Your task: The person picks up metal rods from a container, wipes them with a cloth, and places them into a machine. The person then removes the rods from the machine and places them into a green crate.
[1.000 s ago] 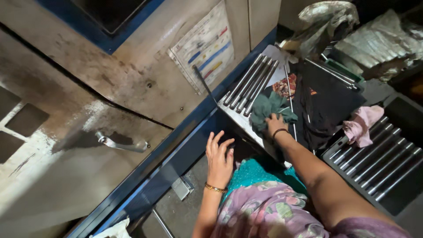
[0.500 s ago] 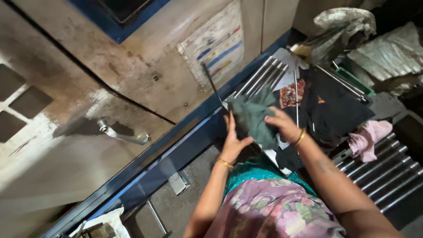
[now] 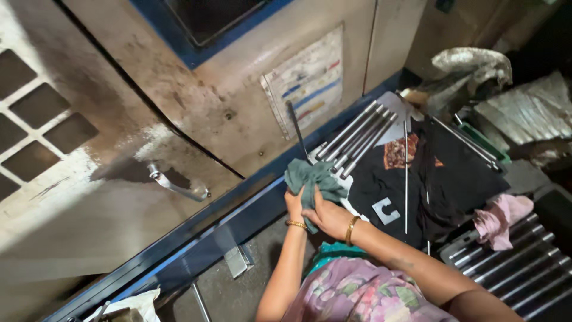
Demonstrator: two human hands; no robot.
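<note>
Head view showed a crumpled grey-green rag (image 3: 313,179) just left of centre, bunched between both hands, the left hand (image 3: 294,204) pinching its lower edge and the right hand (image 3: 326,216) closed over its soft folds. Beside it, upper right, smooth steel rods (image 3: 356,138) lay side by side, and a limp black cloth (image 3: 438,179) was draped over a ribbed metal rack (image 3: 518,271).

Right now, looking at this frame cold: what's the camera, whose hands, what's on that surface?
The one view comes from a camera worn on a person's head, looking down at their own two bare hands. Left hand and right hand both grip a crumpled grey-green cloth at the edge of a rack of metal rods. Beside the rods lies a black printed garment, with a pink rag farther right. The big beige panel is a machine door with a metal handle and a blue lower rail.
</note>
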